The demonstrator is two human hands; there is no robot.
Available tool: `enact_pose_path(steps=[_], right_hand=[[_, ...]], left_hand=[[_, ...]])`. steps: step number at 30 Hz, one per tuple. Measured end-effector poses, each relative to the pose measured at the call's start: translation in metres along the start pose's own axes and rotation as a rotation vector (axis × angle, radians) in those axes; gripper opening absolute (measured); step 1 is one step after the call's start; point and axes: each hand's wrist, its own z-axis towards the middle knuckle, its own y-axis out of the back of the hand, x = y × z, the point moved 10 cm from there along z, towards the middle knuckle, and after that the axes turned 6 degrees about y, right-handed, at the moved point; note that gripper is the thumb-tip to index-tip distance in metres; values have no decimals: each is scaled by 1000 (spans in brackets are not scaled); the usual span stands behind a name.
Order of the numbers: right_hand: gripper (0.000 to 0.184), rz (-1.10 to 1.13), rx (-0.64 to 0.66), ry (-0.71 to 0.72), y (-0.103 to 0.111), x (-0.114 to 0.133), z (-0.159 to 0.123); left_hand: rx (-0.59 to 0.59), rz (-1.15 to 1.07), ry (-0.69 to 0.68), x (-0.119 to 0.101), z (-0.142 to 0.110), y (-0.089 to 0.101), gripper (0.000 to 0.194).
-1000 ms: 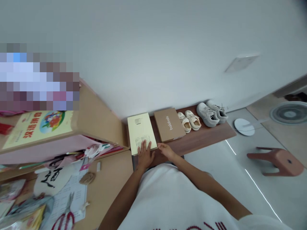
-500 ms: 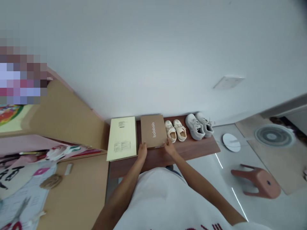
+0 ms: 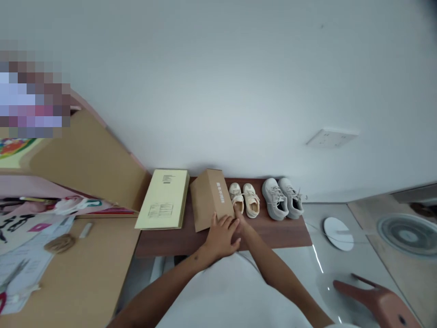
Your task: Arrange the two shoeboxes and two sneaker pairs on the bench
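Brown wood-grain bench surface [image 3: 273,234]: your left hand [image 3: 220,238] lies, fingers parted, on the near end of the cardboard shoebox [image 3: 205,202]; your right hand [image 3: 241,224] meets its front-right corner, closure hidden. Its long axis runs toward the surface's back edge; white Chinese characters, too small to read.

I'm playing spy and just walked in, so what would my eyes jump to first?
Probably the brown cardboard box mid-picture, with the left hand and right hand at its near right corner. Next, the flat pale-yellow box to its left and the small cream shoes and bigger light-grey sneakers to its right, all along a dark reddish-brown wooden board.
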Motion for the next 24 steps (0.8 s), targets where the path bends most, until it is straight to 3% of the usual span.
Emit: enact_pose_path(steps=[5, 10, 13, 16, 18, 21, 24], right_hand=[[40, -337, -243, 71, 37, 4, -5], [30, -548, -159, 302, 36, 22, -10], [30, -659, -297, 410, 75, 43, -15], [36, -793, -428, 356, 123, 45, -14], [42, -801, -373, 242, 144, 32, -4], [29, -759, -260, 139, 167, 16, 11], [25, -656, -200, 116, 192, 7, 17]], left_hand=[[71, 33, 42, 14, 19, -25, 51], [180, -136, 235, 46, 23, -63, 60], [119, -225, 337, 55, 37, -75, 62], [60, -297, 367, 45, 64, -88, 57], [71, -342, 477, 44, 83, -103, 50], [67, -496, 690, 53, 101, -123, 33], [9, -712, 762, 60, 105, -134, 21]])
